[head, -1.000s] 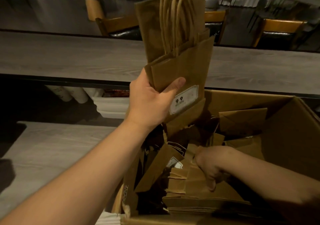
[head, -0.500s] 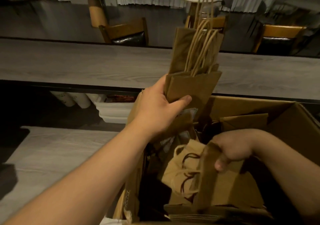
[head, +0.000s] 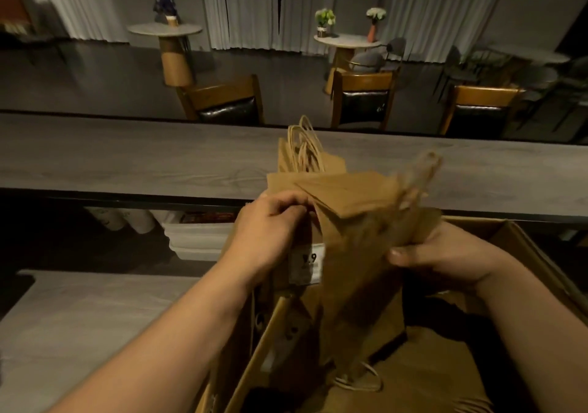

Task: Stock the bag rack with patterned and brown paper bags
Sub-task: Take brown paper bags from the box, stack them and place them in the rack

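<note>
Both hands have come together over the box since half a second ago: then the left hand held its bundle of bags high and the right hand was down inside the box pulling a bag up, and that bag is out and pressed against the bundle.

The left hand (head: 270,224) has its fingers curled round the stack of brown paper bags (head: 305,177), gripping it near the folded bottoms, with the twisted paper handles (head: 302,148) standing up behind. A white label (head: 307,264) on the front bag shows below the left hand; a "9" can be read on it, and the smaller print is too blurred to make out. The right hand (head: 445,253) grips another brown bag (head: 359,253), thumb on the near face, and this bag hangs with its handles (head: 359,381) down, its upper part blurred.

All of this is held above the open cardboard box (head: 521,247), which sits at the right end of the lower bench (head: 79,317); more brown paper lies inside it. Beyond runs a long grey wood-grain bench (head: 127,158), with white tubs (head: 197,237) under its near edge. Farther off stand wooden chairs (head: 229,100) and round tables with flowers (head: 324,18).
</note>
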Available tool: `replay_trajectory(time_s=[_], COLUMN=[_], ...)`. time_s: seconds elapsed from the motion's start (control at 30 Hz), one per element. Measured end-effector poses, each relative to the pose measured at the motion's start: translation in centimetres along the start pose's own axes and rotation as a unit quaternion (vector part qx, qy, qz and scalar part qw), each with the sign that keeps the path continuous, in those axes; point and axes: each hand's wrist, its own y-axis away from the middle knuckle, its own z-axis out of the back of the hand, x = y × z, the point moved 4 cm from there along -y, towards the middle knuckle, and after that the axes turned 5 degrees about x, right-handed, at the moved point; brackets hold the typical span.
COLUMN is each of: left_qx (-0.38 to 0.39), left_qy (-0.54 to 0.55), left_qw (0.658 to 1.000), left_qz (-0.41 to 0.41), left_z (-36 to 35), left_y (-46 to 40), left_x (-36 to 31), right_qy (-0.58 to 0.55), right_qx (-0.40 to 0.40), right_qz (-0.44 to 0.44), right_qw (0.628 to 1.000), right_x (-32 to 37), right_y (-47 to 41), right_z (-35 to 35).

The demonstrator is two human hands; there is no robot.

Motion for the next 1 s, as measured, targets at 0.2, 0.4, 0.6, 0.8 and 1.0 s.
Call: replay_trajectory(time_s=[0.2,0.4,0.6,0.8,1.0], left_qx=[0.057,0.062,0.039,-0.025,-0.024], left_qy=[0.161,0.169,0.165,0.206,0.201], left_qw=[0.984,0.984,0.985,0.977,0.978], left_qz=[0.055,0.013,0.041,0.055,0.054], left_z=[-0.6,-0.5,-0.6,-0.3,-0.2], left_y=[0.4,0.3,0.3,-0.2,-0.2], left_x=[-0.3,-0.5,0.4,0.5,0.4], right_qy=[-0.045,-0.099,-0.206,-0.199,-0.114], right_qx=[-0.179,-0.250,-0.303,-0.357,-0.317], right_qz=[-0.027,-0.012,0.029,0.001,-0.008], right_qw=[0.982,0.963,0.930,0.913,0.941], right_x=[-1.4,-1.4,-0.7,-0.9,-0.2], right_y=[-2.3,-2.1,-1.5,-0.6,-1.1], right_z=[0.5,0.0,1.1,3.0,1.9])
